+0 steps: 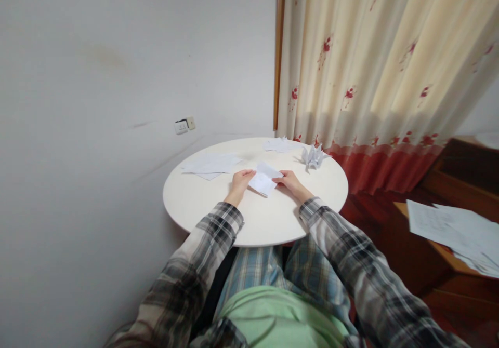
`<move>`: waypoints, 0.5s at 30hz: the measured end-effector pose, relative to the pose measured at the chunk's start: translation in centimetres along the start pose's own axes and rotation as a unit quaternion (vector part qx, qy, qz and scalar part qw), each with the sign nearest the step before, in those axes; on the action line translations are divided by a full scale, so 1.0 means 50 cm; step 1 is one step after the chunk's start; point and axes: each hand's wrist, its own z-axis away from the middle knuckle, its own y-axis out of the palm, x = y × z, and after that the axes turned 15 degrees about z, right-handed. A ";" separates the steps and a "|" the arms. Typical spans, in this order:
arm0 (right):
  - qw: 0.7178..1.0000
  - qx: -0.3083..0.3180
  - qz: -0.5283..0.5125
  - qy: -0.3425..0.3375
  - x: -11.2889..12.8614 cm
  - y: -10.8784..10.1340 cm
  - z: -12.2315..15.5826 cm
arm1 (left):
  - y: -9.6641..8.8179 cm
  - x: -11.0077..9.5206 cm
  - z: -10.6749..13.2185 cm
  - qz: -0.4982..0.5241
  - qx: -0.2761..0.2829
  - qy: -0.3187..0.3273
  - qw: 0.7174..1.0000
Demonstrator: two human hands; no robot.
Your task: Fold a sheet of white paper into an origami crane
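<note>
Between my two hands is a folded sheet of white paper (263, 180), held just over the middle of the round white table (268, 223). My left hand (242, 183) pinches its left edge with thumb and fingers. On the other side, my right hand (290, 183) grips the right corner the same way. Fold lines show on the paper, with one flap standing up at the back. How far the paper is off the tabletop, if at all, I cannot tell.
Flat white sheets (212, 163) lie at the table's back left. Folded paper pieces (278, 144) are at the back, and a pointed folded paper cluster (313, 157) sits at the back right. Further right, papers (460, 231) rest on a wooden cabinet (436, 262). A wall closes the left side.
</note>
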 end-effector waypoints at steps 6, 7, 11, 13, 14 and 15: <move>0.994 -0.078 -0.070 -0.014 -0.002 -0.008 -0.010 | 0.002 0.007 -0.001 -0.025 0.065 -0.039 0.997; 0.995 -0.078 -0.063 -0.010 -0.003 -0.008 -0.011 | 0.004 0.005 0.000 -0.017 0.074 -0.046 0.996; 0.999 -0.024 -0.034 -0.010 -0.007 -0.002 -0.009 | 0.006 -0.002 0.001 0.034 0.093 -0.066 0.993; 0.999 -0.001 -0.031 -0.011 -0.008 0.002 -0.005 | 0.005 -0.001 0.001 0.031 0.088 -0.058 0.994; 0.999 0.006 -0.030 -0.010 -0.007 0.003 -0.004 | 0.004 0.000 0.000 0.023 0.082 -0.052 0.995; 0.999 0.011 -0.030 -0.010 -0.007 0.004 -0.003 | 0.003 0.002 0.000 0.013 0.074 -0.047 0.996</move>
